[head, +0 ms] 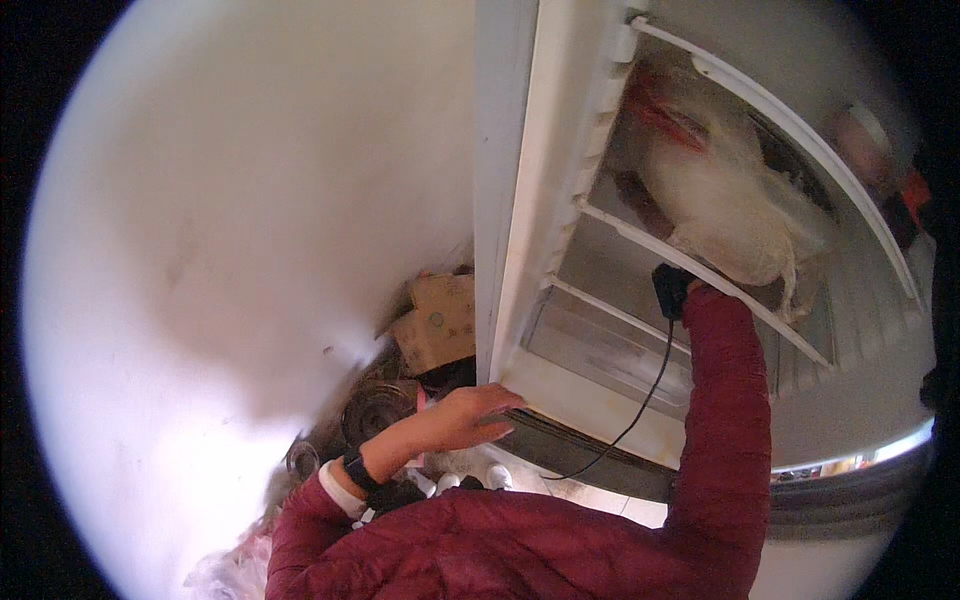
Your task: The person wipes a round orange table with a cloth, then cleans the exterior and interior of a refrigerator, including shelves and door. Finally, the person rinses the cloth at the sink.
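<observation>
My right arm, in a maroon quilted sleeve [727,367], reaches into an open refrigerator [517,225]. A black device [670,290] with a thin black cable [654,390] sits at the sleeve's end, below the front rail of a middle shelf [660,247]. The right hand itself is mostly hidden there, so its grip does not show. On that shelf lies a whitish plastic bag [720,195], its contents unclear. My left hand [472,416] holds nothing, fingers apart, by the refrigerator's lower left corner. It wears a black wristband [360,472].
An upper shelf rail [787,97] curves above the bag, and a clear drawer [600,337] sits low inside. Left of the refrigerator are a cardboard box [439,322], a dark round object [379,409] and a white wall [262,187]. Plastic bags [232,566] lie at lower left.
</observation>
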A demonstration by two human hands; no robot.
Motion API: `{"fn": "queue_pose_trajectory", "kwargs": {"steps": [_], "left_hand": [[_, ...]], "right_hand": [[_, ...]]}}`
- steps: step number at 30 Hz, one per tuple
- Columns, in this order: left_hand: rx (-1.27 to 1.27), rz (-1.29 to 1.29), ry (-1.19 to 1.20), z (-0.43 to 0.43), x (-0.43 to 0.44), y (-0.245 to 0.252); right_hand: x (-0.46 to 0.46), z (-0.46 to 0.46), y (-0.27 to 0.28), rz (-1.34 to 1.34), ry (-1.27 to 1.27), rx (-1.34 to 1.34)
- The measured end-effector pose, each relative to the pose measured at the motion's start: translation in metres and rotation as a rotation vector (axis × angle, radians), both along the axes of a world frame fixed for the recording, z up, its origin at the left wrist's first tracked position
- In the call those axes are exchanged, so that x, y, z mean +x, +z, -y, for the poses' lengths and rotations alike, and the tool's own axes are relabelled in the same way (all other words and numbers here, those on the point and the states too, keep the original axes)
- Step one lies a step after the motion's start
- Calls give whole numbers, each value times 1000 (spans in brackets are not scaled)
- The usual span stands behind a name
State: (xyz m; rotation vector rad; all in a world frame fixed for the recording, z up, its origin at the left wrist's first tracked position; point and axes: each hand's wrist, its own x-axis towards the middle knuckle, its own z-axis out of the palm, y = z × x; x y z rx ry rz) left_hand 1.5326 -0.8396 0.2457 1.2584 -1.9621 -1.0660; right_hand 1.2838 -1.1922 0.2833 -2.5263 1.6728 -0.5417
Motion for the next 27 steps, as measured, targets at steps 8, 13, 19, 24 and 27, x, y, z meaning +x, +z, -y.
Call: {"fn": "queue_pose_trajectory", "kwargs": {"steps": [8,13,19,24,27], "left_hand": [[-291,29,32,38,-34,6],[-563,170,251,69,-55,10],[-657,401,357,103,-67,10],[-561,684,270,115,-76,-14],[-563,777,237,115,-79,-17]], "right_hand": [[44,-47,27,-177,264,-60],[65,-113,39,-236,555,-144],[16,-154,35,-148,553,-107],[-51,-128,31,-48,287,191],[-67,-94,20,-21,247,1]]}}
